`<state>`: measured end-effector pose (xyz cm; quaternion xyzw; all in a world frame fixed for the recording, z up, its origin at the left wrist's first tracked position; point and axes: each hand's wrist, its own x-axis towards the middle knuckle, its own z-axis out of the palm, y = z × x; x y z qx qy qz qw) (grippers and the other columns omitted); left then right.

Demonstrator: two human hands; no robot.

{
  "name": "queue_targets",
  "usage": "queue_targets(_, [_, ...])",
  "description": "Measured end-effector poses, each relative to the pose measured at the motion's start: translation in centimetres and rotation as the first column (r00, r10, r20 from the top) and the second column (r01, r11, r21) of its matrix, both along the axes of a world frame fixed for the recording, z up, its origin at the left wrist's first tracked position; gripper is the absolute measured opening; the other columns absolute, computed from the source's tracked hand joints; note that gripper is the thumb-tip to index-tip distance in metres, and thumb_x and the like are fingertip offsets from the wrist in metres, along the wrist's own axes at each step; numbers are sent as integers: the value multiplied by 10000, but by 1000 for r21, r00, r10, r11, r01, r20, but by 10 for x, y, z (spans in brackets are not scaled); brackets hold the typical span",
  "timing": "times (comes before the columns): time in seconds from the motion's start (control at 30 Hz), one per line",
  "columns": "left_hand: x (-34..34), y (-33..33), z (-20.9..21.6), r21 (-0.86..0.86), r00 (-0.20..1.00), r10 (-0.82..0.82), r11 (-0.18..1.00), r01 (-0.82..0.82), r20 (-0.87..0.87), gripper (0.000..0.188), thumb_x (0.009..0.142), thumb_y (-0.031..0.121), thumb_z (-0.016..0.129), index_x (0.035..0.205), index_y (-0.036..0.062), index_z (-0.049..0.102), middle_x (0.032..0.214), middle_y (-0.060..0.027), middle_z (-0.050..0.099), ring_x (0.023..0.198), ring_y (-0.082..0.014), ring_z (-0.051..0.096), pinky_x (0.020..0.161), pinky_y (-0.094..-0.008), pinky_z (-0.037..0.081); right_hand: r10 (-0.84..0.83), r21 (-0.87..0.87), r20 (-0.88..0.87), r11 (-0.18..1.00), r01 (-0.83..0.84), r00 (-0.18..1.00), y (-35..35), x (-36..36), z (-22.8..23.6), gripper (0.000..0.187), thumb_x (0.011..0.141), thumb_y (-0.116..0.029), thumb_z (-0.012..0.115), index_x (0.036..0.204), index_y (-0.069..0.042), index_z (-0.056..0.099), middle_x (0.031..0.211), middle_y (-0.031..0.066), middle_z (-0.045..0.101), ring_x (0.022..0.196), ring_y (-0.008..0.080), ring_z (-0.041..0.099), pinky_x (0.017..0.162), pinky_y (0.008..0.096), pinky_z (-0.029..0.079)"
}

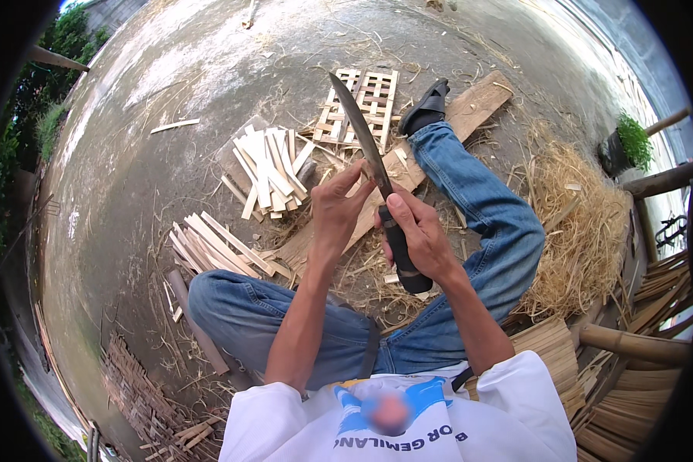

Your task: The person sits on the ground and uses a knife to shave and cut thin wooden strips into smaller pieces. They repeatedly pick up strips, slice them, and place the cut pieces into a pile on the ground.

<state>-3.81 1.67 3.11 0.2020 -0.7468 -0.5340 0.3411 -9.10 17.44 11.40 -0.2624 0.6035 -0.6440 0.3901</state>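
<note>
My right hand (420, 235) wraps round the black handle of a machete (362, 127), its thumb lying near the base of the blade. The long, dark, slightly curved blade points up and away to the left. My left hand (340, 204) is closed in a pinch, thumb and fingertips against the lower part of the blade. Under both hands a wooden plank (477, 104) runs slantwise across the ground. Just past the blade lies a woven lattice panel (377, 100) of pale strips.
Cut pale strips lie in a heap (273, 165) and a second bundle (219, 242) at left. Curly shavings (574, 231) are piled beside my right knee. A dark pole (196, 319) rests by my left knee. Bamboo poles (631, 344) and a potted plant (631, 142) stand at right.
</note>
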Motion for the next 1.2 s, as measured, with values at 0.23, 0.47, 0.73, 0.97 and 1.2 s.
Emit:
queue_targets(0.23, [-4, 0, 10, -17, 999, -11, 1000, 12, 37, 354, 872, 69, 780, 1220, 30, 725, 1093, -171, 764, 1044, -244, 748, 817, -322, 584, -30, 56, -150, 998, 39, 988, -3, 0, 8, 503, 1117, -369, 435, 1508, -56, 492, 847, 22, 585, 536, 77, 563, 481, 235, 454])
queue_targets(0.47, [-1, 7, 35, -95, 992, -30, 995, 42, 124, 344, 936, 44, 717, 1276, -4, 702, 1066, -113, 780, 977, -112, 705, 852, -267, 577, -11, 124, -220, 991, 39, 975, 0, 0, 26, 496, 1123, -306, 411, 1586, -129, 395, 736, -5, 495, 549, 57, 497, 533, 265, 466])
queue_targets(0.73, [0, 10, 25, 52, 997, -80, 995, 81, -6, 371, 924, 25, 722, 1294, 4, 691, 1132, -127, 767, 1052, -147, 714, 900, -288, 582, 14, 176, -293, 984, 39, 956, 4, -3, 23, 510, 1110, -294, 423, 1589, -123, 385, 660, 29, 481, 559, 93, 486, 571, 307, 464])
queue_targets(0.97, [4, 18, 48, -1, 978, -104, 994, 106, 180, 364, 932, 15, 714, 1292, -18, 682, 1150, -130, 760, 1093, -157, 694, 949, -304, 570, -4, 187, -363, 979, 77, 932, 12, 0, 21, 508, 1112, -304, 409, 1586, -121, 389, 656, 43, 496, 569, 109, 492, 578, 321, 466])
queue_targets(1.2, [12, 18, 43, -124, 960, -49, 988, 86, 274, 567, 878, 118, 799, 1383, -34, 591, 1246, -205, 712, 1166, -275, 691, 947, -349, 560, 25, 209, -235, 978, 26, 972, 16, -1, 22, 522, 1119, -344, 405, 1601, -147, 367, 660, 5, 481, 583, 90, 482, 588, 291, 457])
